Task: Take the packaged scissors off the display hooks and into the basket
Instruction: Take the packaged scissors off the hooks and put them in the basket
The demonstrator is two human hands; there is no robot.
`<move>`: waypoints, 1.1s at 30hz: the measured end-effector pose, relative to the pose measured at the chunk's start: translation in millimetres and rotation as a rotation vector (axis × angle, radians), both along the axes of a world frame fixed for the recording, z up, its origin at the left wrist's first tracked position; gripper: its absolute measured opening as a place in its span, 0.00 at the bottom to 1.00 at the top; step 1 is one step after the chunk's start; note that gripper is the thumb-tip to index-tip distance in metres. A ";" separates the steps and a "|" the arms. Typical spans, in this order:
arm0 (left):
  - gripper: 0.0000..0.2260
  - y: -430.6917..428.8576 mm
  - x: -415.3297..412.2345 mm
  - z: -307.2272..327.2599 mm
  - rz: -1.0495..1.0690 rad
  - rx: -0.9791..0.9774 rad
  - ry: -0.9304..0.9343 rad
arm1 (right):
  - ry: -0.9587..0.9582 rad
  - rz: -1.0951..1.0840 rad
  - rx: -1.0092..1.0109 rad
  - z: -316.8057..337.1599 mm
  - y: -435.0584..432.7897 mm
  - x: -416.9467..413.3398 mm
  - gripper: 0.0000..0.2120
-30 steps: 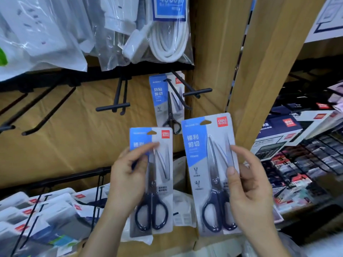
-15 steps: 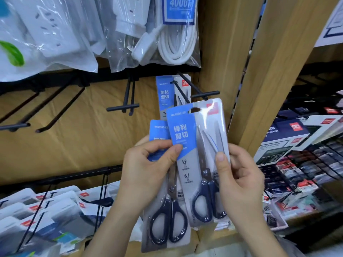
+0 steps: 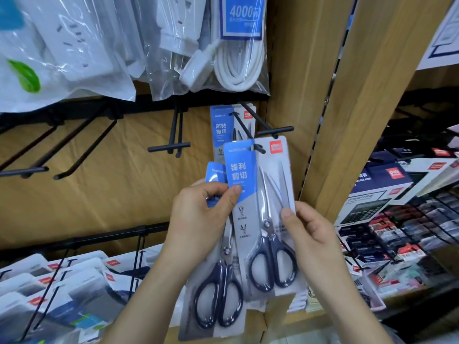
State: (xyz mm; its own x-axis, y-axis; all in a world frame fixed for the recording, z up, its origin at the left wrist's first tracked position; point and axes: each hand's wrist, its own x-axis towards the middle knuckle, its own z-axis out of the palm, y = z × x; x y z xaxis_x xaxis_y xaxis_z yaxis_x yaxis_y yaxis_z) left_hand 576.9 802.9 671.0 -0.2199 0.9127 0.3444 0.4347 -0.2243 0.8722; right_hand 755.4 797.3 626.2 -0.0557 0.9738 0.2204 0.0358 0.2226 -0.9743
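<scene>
While I'm watching the head cam feed, the left hand (image 3: 201, 219) pinches two scissors packs together, with the front pack (image 3: 263, 207) overlapping the rear pack (image 3: 218, 294). The right hand (image 3: 310, 234) grips the front one's right edge. Both are off the hooks, held up before the wooden panel (image 3: 99, 194). A third pack (image 3: 223, 127) hangs on a hook (image 3: 263, 125) behind, partly hidden. Bagged power strips (image 3: 238, 58) dangle overhead, and calculator boxes (image 3: 372, 194) sit to the right.

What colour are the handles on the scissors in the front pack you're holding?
Dark navy, nearly black, on the front carded scissors pack; clearest in the head view.
</scene>
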 end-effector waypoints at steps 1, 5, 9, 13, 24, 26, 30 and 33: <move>0.11 6.0 -2.5 0.9 0.018 -0.001 0.000 | -0.035 0.067 -0.043 -3.0 -1.2 3.9 0.14; 0.15 30.4 -9.9 2.5 0.061 -0.066 0.071 | -0.111 0.203 -0.233 -14.1 -9.7 11.8 0.12; 0.14 35.1 -16.9 -2.2 0.066 -0.118 0.074 | -0.078 0.064 -0.166 -11.1 -5.5 0.8 0.11; 0.08 20.3 -22.4 -15.2 0.098 -0.183 0.200 | 0.014 -0.023 -0.149 -5.2 10.1 -18.5 0.07; 0.25 -17.2 -51.5 -32.5 0.139 -0.066 0.266 | -0.483 -0.179 -0.100 -25.8 63.1 -42.6 0.16; 0.28 -27.2 -56.5 -31.2 0.113 -0.053 0.228 | -0.698 -0.162 -0.159 -27.3 57.2 -39.0 0.29; 0.25 -35.3 -60.4 -29.0 0.089 -0.005 0.077 | -0.614 -0.022 -0.095 -30.3 32.0 -23.4 0.23; 0.22 -32.0 -56.7 -29.9 0.043 -0.036 -0.170 | -0.384 0.422 -0.411 -45.6 17.6 -15.2 0.18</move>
State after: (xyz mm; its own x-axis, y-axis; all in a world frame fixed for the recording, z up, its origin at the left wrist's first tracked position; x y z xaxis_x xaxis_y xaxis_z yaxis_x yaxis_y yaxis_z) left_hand 520.2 770.9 641.1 -0.3116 0.9123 0.2656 0.2885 -0.1755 0.9412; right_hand 740.2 814.9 580.6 -0.4472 0.8522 -0.2718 0.3855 -0.0905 -0.9183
